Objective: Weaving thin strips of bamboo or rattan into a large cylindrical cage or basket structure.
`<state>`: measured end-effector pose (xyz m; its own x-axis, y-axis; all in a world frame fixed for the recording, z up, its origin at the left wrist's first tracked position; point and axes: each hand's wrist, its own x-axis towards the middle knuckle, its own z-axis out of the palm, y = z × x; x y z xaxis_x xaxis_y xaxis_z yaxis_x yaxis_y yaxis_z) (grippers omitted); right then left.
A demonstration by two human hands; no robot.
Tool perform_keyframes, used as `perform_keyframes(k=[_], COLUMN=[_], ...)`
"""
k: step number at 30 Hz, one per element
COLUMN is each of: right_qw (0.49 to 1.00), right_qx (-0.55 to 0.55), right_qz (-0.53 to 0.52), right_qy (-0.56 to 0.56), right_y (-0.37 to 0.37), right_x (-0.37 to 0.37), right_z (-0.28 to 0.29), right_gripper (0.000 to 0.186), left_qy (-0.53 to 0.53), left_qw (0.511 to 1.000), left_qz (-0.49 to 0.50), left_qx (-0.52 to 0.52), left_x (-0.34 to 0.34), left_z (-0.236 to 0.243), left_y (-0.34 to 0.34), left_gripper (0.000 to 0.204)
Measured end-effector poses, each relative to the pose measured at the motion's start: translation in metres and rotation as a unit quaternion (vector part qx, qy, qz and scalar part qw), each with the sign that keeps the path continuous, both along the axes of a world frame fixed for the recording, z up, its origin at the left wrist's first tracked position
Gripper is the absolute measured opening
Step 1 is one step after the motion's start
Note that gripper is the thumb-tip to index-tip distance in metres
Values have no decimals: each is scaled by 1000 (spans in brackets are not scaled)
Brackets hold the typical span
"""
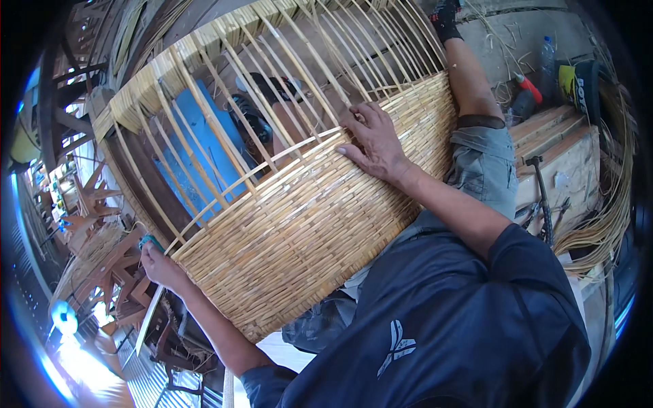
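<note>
A large woven rattan panel (292, 251) lies slanted across my lap, with bare upright canes (211, 115) rising from its woven edge to a wrapped rail. My left hand (163, 268) is closed at the panel's lower left corner on a small teal object (148, 241), partly hidden by my fingers, beside a pale flat strip (149, 316) that hangs down. My right hand (371, 146) rests on the upper weave, fingers curled over the thin horizontal strand (315, 138) among the canes, thumb against the weave edge.
A blue panel (194, 136) shows behind the canes. At the right are a wooden crate (558, 163), a hammer (541, 190), a plastic bottle (547, 64), a red-handled tool (527, 88) and loose cane bundles (598, 231). Star-shaped wooden pieces (98, 204) crowd the left.
</note>
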<state>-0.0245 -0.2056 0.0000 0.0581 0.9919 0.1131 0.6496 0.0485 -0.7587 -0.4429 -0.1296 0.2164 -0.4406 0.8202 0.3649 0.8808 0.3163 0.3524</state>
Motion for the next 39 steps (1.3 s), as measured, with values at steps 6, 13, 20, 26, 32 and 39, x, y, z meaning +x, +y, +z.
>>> perform_keyframes(k=[6, 13, 20, 26, 32, 39], right_qw=[998, 997, 992, 995, 977, 969], right_qx=[35, 1, -3, 34, 107, 148], right_qz=[37, 70, 123, 81, 159, 167], right_qy=[-22, -29, -34, 54, 96, 104], right_y=[3, 5, -2, 0, 27, 20], right_x=[-12, -33, -25, -44, -119, -128], right_z=[18, 18, 13, 61, 95, 86], right_gripper=[63, 60, 53, 51, 46, 36], left_qy=[262, 296, 251, 305, 284, 232], left_qw=[907, 813, 800, 860, 849, 863], left_qz=[-324, -443, -455, -326, -395, -404], left_qx=[-65, -233, -298, -248, -206, -194], left_x=[142, 253, 244, 190, 138, 109], left_z=[5, -76, -68, -16, -5, 13], left_y=[-3, -21, -39, -29, -29, -41], left_gripper=[22, 35, 42, 30, 26, 32])
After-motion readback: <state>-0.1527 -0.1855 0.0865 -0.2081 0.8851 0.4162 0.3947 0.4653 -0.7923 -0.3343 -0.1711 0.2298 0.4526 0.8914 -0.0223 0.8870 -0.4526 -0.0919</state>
